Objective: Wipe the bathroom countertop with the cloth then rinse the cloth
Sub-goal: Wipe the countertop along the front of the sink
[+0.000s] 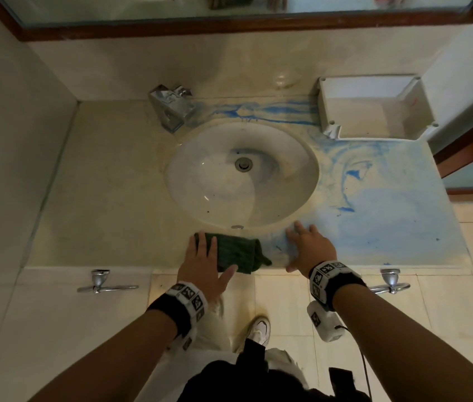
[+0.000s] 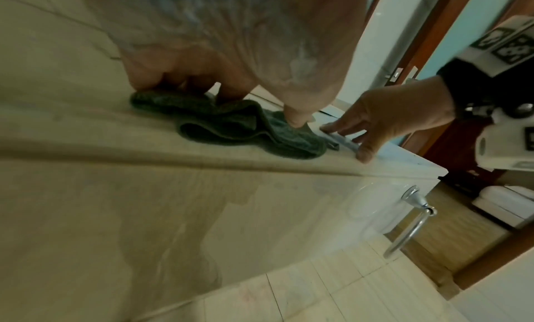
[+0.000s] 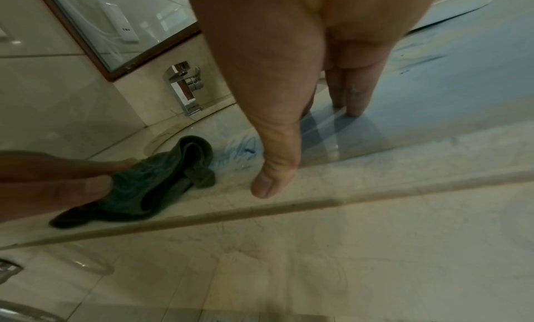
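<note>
Head view looks steeply down; both wrist views sit low and close, sharing the countertop [image 1: 107, 198] front edge.

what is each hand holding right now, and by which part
Left hand presses the green cloth at its left end. Right hand holds nothing, flat on the countertop.

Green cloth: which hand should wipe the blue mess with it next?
Probably the left hand: it already presses on the green cloth, just beside the blue smears. The right hand lies flat on the countertop, holding nothing.
</note>
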Demonstrator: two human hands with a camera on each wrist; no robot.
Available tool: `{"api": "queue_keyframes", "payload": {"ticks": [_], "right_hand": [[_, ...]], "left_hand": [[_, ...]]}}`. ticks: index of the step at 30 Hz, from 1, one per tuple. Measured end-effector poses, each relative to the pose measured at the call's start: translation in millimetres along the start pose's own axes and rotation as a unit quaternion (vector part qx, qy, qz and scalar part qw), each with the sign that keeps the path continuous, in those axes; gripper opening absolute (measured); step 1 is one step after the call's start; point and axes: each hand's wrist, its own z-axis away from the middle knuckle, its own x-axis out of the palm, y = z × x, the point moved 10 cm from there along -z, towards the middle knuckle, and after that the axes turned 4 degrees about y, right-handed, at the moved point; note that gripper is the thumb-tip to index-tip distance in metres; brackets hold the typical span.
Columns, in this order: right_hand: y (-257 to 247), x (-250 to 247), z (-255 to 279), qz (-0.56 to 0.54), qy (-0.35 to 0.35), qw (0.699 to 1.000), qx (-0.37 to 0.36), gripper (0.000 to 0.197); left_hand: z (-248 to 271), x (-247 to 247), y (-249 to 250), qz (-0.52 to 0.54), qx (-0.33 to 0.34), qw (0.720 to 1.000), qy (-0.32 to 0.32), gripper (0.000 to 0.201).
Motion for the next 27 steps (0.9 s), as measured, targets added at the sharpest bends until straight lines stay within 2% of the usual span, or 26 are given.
{"api": "queue_keyframes", "payload": {"ticks": [3,5,9,14,18,22,27], "right_hand": [[0,3,2,-0.01,-0.006,1.0,0.009,0.1],[-1,7,3,-0.027,-0.002,1.0,0.014,0.1],[0,11,13,-0.048,-0.009,0.998,0.028,0.092],[20,-5,23,-0.06,0.006,0.996,0.07,0.076],[49,-16,27,-0.059,0.018,0.991,0.117,0.08],[77,-22,28,-0.058,0.012,0.989,0.138,0.085],[115,-15,28,-0.044,-0.01,0.987,0.154,0.104]], "left_hand": [[-7,-10,5,-0.034,0.015,0.999,0.014,0.098],[-3,-14,12,-0.041,0.037,0.997,0.047,0.09],[5,5,26,-0.032,0.064,0.997,0.004,0.094],[-11,-1,41,-0.051,0.089,0.995,0.013,0.085],[-22,-5,43,-0.039,0.114,0.992,0.025,0.084],[-8,9,39,-0.018,0.149,0.988,0.04,0.087],[-9,9,48,-0.011,0.156,0.987,0.047,0.087]]}}
